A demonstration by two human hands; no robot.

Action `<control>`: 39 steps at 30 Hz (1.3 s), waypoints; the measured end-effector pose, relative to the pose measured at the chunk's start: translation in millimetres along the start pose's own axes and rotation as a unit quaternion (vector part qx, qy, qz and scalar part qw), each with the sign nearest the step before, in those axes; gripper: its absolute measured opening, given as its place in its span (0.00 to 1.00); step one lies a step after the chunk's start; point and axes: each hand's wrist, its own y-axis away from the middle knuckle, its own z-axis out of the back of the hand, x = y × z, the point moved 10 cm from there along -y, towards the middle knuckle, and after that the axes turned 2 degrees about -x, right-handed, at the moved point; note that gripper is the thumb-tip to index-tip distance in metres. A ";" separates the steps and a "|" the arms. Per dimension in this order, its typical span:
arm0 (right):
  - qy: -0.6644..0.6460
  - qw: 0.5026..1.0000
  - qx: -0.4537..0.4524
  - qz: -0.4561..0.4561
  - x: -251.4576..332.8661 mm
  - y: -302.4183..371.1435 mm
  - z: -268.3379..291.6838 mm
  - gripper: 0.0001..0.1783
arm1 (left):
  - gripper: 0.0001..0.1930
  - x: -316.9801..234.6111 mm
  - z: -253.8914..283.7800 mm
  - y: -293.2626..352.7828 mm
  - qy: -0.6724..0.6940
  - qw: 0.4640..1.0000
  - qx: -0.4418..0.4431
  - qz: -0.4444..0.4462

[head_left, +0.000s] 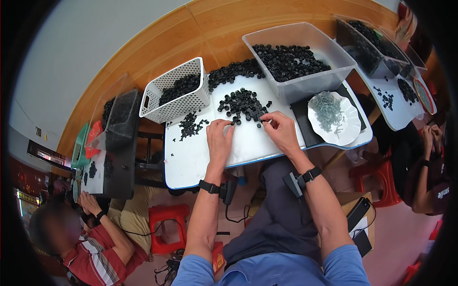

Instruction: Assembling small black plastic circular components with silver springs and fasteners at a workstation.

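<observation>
A loose pile of small black round parts (245, 102), cap-like in shape, lies on the white table (191, 162) in front of me. At the pile's near left edge, my left hand (220, 138) is closed, its thumb and fingertips pinched on one small black part. My right hand (281, 132) is closed too, pinching another small black part at the near right edge. The two hands are a short way apart, and single parts lie between them. Left of my left hand is a scatter of smaller black pieces (191, 126). The fingers partly hide the held parts.
A white perforated basket (164, 107) and a large clear bin (310, 88), both with black parts, stand at the back. A scalloped white plate (350, 128) of small translucent pieces sits at right on a black mat (300, 114). People sit at tables left and right.
</observation>
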 end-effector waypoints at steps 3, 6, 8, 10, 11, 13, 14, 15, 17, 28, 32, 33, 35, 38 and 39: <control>0.002 1.000 0.001 0.000 -1.0 -0.5 0.6 0.10 | 0.15 -11.5 -1.2 1.4 -0.004 1.000 0.003 -0.019; 0.004 1.000 0.002 0.000 1.2 -0.3 -1.2 0.10 | 0.13 -12.9 0.8 0.9 -0.001 1.000 -0.011 -0.019; 0.005 1.000 0.004 0.000 2.9 -0.4 -2.8 0.10 | 0.12 -9.7 3.1 0.3 -0.007 1.000 -0.016 -0.010; 0.003 1.000 0.000 0.002 1.4 -1.0 -1.2 0.11 | 0.13 -12.3 0.4 -1.7 -0.009 1.000 0.005 -0.005; 0.004 1.000 0.000 0.003 0.9 -0.6 -0.9 0.11 | 0.13 -15.0 0.9 -1.2 -0.008 1.000 0.005 -0.005; -0.006 1.000 -0.002 -0.007 -1.8 -0.3 0.6 0.11 | 0.13 -18.5 -0.4 0.8 0.029 1.000 -0.006 0.008; -0.004 1.000 -0.004 -0.007 -2.3 0.5 2.0 0.11 | 0.13 -23.3 -3.3 4.5 0.031 0.999 -0.005 0.006; -0.012 1.000 -0.005 -0.013 -2.8 1.6 2.4 0.11 | 0.13 -22.4 -7.3 9.7 0.101 0.994 0.002 0.052; -0.017 1.000 -0.008 -0.020 -4.3 1.7 3.4 0.11 | 0.14 -22.8 -19.9 15.4 0.172 0.980 0.011 0.096; -0.012 0.998 0.060 0.017 3.5 2.1 -13.0 0.09 | 0.14 -34.5 -30.9 17.4 0.197 0.978 0.014 0.060; -0.004 0.997 0.069 0.031 3.5 2.8 -16.1 0.10 | 0.14 -41.5 -27.6 15.7 0.180 0.982 0.019 0.043; 0.002 0.997 0.074 0.038 4.9 2.9 -17.9 0.10 | 0.14 -41.6 -26.3 15.6 0.180 0.982 0.018 0.045; 0.004 0.996 0.079 0.038 6.0 3.3 -19.5 0.11 | 0.13 -45.1 -24.0 15.0 0.178 0.983 0.022 0.035; 0.011 0.996 0.084 0.038 5.9 3.4 -19.9 0.11 | 0.13 -47.4 -25.9 14.6 0.179 0.983 0.028 0.034; 0.014 0.995 0.088 0.038 6.6 3.5 -20.7 0.11 | 0.13 -47.5 -26.0 14.4 0.179 0.983 0.028 0.034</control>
